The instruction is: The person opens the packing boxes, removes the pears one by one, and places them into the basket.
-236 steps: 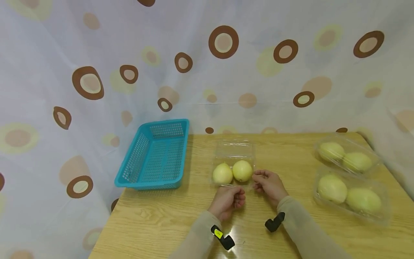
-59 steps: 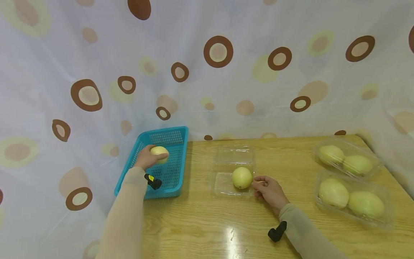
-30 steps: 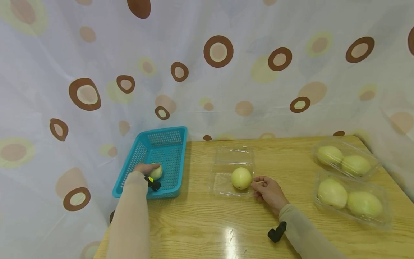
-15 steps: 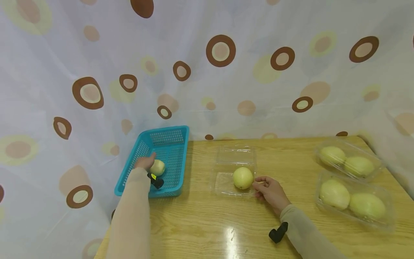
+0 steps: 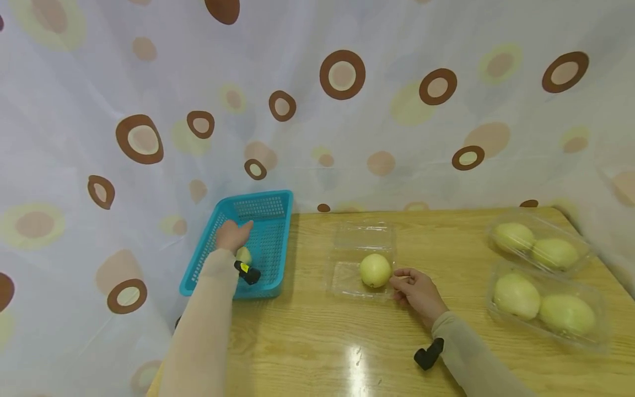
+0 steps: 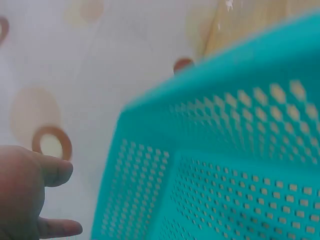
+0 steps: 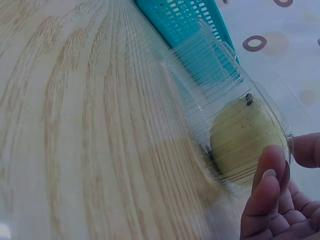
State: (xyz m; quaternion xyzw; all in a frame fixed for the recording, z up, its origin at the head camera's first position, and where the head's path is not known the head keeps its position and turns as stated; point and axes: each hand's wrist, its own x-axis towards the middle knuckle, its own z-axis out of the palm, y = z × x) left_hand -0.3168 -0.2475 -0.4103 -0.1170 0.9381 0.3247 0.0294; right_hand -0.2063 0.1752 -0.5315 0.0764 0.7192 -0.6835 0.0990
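Note:
My left hand [image 5: 232, 236] is over the blue plastic basket [image 5: 286, 220], thumb and fingers spread, holding nothing. Below it a pale yellow pear [image 5: 243, 256] lies in the basket, partly hidden by the wrist and its camera. In the left wrist view the fingers [image 6: 56, 171] reach past the basket's end. A clear plastic clamshell box [image 5: 344, 280] stands with its lid open on the table, one pear [image 5: 375, 271] in its right half. With thumb and fingers my right hand [image 5: 420, 293] pinches the box's right edge, seen close in the right wrist view.
At the right of the wooden table [image 5: 307, 342] are two more clear boxes, a rear box [image 5: 565, 225] and a front box [image 5: 595, 309], each with two pears. A patterned curtain [image 5: 377, 110] hangs behind and to the left.
My left hand carried one pear from the open box into the basket, let go of it and has risen toward the basket's back. The right hand stays at the box's edge.

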